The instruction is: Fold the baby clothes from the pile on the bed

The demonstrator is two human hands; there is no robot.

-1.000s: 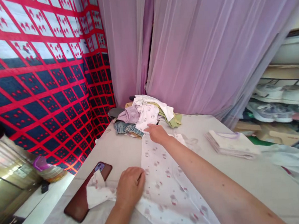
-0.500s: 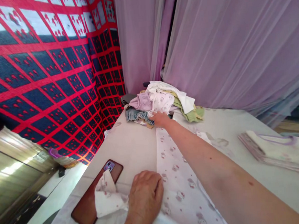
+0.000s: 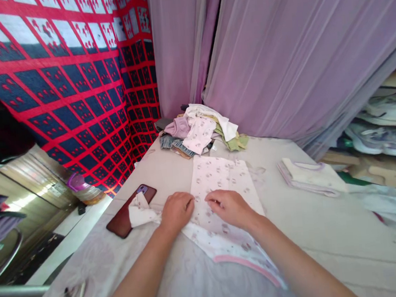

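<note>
A white garment with small pink prints point(image 3: 221, 178) lies stretched flat on the pale table point(image 3: 310, 231), its pink-trimmed hem nearest me. My left hand point(image 3: 176, 210) rests palm down on the garment's left edge, fingers together and slightly curled. My right hand point(image 3: 229, 206) lies flat on the cloth right beside it, fingers extended. A loose flap of the same cloth point(image 3: 138, 211) sticks out left of my left hand and overlaps a phone point(image 3: 130, 211).
A heap of mixed clothes point(image 3: 199, 130) sits at the table's far end by the purple curtain point(image 3: 262, 56). A folded stack point(image 3: 310, 181) lies at the right. A red-and-blue patterned cloth point(image 3: 59, 86) hangs at the left. Shelves with shoes point(image 3: 381, 125) stand at the right.
My right hand has drawn back from the far end of the garment near the clothes heap to the near part, beside my left hand. The view has tilted down.
</note>
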